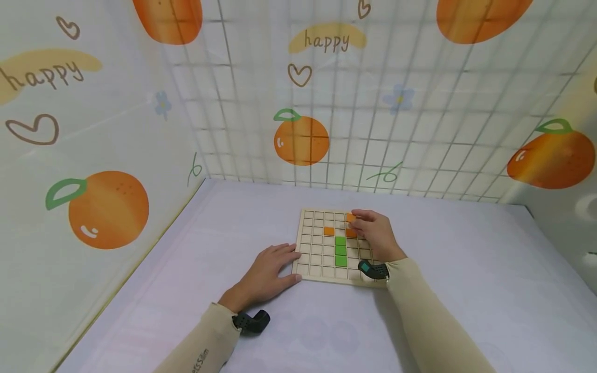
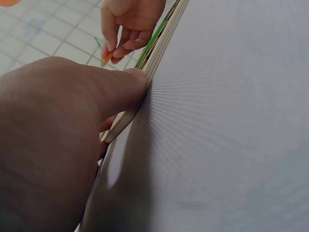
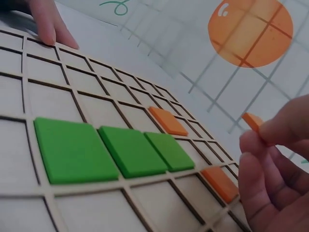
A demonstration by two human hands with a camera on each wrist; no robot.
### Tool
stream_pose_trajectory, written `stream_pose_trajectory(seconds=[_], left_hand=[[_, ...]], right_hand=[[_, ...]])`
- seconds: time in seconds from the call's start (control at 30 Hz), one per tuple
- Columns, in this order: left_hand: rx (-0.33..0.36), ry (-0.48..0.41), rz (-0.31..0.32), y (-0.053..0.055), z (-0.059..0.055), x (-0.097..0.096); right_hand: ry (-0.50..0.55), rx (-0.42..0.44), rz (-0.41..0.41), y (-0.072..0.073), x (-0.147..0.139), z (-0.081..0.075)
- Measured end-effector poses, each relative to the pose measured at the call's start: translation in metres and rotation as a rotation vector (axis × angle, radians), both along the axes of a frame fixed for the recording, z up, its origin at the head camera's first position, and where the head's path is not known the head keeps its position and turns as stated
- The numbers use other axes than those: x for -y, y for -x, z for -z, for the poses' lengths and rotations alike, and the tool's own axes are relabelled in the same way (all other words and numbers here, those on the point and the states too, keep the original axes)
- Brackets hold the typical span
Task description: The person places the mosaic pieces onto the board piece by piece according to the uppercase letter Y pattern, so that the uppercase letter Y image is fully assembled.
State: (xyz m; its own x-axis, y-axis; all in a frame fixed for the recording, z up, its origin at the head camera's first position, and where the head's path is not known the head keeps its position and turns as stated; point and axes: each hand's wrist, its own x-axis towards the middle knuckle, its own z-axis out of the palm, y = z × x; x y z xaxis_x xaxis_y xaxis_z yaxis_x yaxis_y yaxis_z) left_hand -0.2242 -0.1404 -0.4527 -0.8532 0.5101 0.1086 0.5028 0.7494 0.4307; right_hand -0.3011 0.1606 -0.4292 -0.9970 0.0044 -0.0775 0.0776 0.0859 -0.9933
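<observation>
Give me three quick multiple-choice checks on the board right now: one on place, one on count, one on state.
1. Where does the left hand rest?
A. on the board's left edge
B. on the wall
C. in the board's middle

2. How many green tiles lie on the wooden grid board?
A. one
B. three
C. five

3. What is the right hand doing?
A. lying flat
B. pinching an orange tile
C. gripping a green tile

Answers: 1 A, its fingers press the board's rim; 2 B, three sit in a row; 3 B, fingertips hold the tile above the grid.
</observation>
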Motion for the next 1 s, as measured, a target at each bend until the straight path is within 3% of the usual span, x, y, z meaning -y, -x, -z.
stream_pose_trajectory(seconds=[0.43,1.0], left_hand=[[0.0,0.001,-0.006,-0.002,-0.001,0.008],[0.003,-0.003,0.012,0.001,0.002,0.003]], right_hand=[[-0.011,-0.067,-0.065,0.008,0.03,0.002],[-0.174,-0.087,-0.09,0.019,0.046,0.009]])
